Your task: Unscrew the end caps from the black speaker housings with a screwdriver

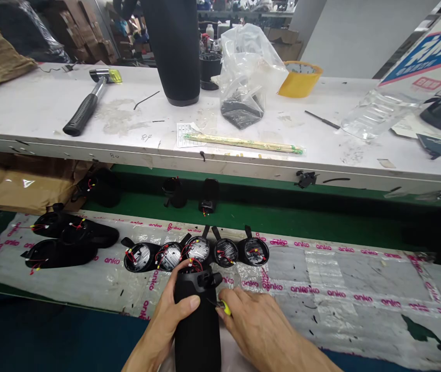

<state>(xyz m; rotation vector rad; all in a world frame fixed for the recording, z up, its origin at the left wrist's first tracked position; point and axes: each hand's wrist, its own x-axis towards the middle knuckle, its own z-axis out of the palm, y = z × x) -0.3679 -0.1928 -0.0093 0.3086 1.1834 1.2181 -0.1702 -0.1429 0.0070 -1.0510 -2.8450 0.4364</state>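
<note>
My left hand (166, 315) is closed around a black cylindrical speaker housing (197, 336), thumb on its front and fingertips by its top end. The housing stands roughly upright, with a dark strap or flap (207, 279) near its top and red wires (196, 265) at its opening. My right hand (253, 323) pinches a small tool with a yellow-green handle (226, 308). The tool's thin dark tip points at the housing's right side, just below the strap; whether it touches cannot be made out. Just beyond, similar black housings (257, 251) lie in a row, with wires at their open ends.
More housings (65, 253) lie left on the taped lower surface (344, 310). Above it, a white shelf (127, 121) holds a hammer (88, 103), a tall black cylinder (176, 51), a plastic bag (243, 77), a yellow tape roll (300, 82) and a clear bottle (377, 111).
</note>
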